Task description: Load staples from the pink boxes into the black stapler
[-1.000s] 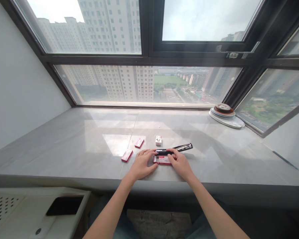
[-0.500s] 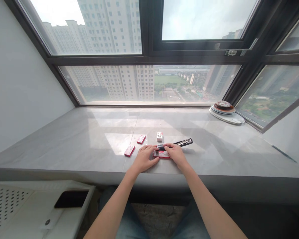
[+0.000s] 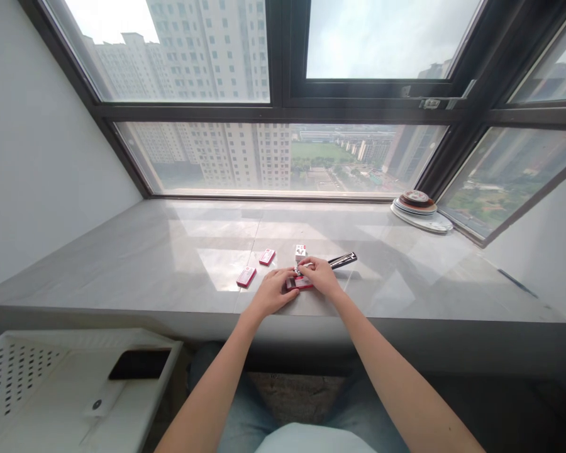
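A black stapler (image 3: 343, 260) is swung open, its arm with a metal channel slanting up to the right beyond my right hand. My left hand (image 3: 272, 292) curls around the stapler's near end, fingertips on top and thumb lower down. With thumb and forefinger pinched together, my right hand (image 3: 321, 275) works over that same end; whatever is in the pinch is too small and covered to name. Just below the fingers lies a red and white staple box (image 3: 304, 283), partly hidden. A small white box (image 3: 300, 251) stands right behind the hands.
Two red and white boxes (image 3: 246, 277) (image 3: 266, 257) lie left of my hands on the grey stone sill (image 3: 170, 277). Stacked plates (image 3: 417, 207) sit at the far right corner by the window. Below left is a white perforated basket (image 3: 38, 390) with a black phone-like slab (image 3: 139, 365).
My right hand has shifted left and over the stapler's near end, its fingers now pinched there. My left hand stays nearly in place. The view has tilted slightly.
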The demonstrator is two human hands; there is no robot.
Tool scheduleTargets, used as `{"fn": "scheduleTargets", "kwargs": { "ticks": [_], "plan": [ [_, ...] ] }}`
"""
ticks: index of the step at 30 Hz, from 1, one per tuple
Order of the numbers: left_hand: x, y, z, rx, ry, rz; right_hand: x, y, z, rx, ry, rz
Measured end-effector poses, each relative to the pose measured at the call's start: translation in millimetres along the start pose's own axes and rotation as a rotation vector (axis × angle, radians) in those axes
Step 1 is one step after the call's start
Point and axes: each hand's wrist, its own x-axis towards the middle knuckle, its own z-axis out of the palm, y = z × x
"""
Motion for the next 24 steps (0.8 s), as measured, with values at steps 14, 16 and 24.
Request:
{"fn": "scheduleTargets", "kwargs": {
  "ticks": [14,16,24],
  "plan": [
    [-15.7,0.8,-1.6,0.042,0.095,-0.126,-25.6,-22.5,-4.8,-0.484,-0.204,-0.173],
    [-16.1,0.7,-3.5,0.021,0.094,-0.124,-26.1,-21.8,-12.1,-0.522,-0.215,-0.187],
    [-8.9,5.3,2.2,-0.015,0.128,-0.277,-35.5,6.3,-38.9,-0.692,0.021,0.014]
  ]
}}
